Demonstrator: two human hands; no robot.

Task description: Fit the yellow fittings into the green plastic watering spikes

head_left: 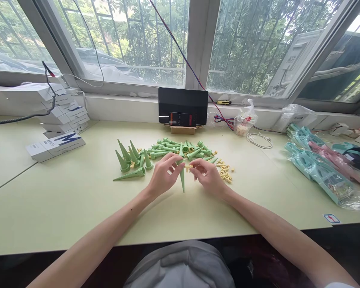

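My left hand (165, 173) pinches a green plastic spike (183, 181) near its wide end, with the tip pointing down. Between the thumb and fingers of my right hand (209, 176) is a small yellow T-shaped valve (188, 166), held close beside the spike; whether the two touch I cannot tell. Behind both hands lies a pile of green spikes (168, 148). To the left, several more spikes (123, 160) stand on their wide ends, and one lying spike (129, 175) points left. Loose yellow valves (226, 172) are scattered right of my right hand.
A black tablet (183, 100) leans at the window with a phone (181, 119) before it. White boxes (57, 146) are stacked at the left. A bagged cup (243, 124) and a coiled white cable (259, 141) are at the back right. Bagged teal items (321, 172) lie far right.
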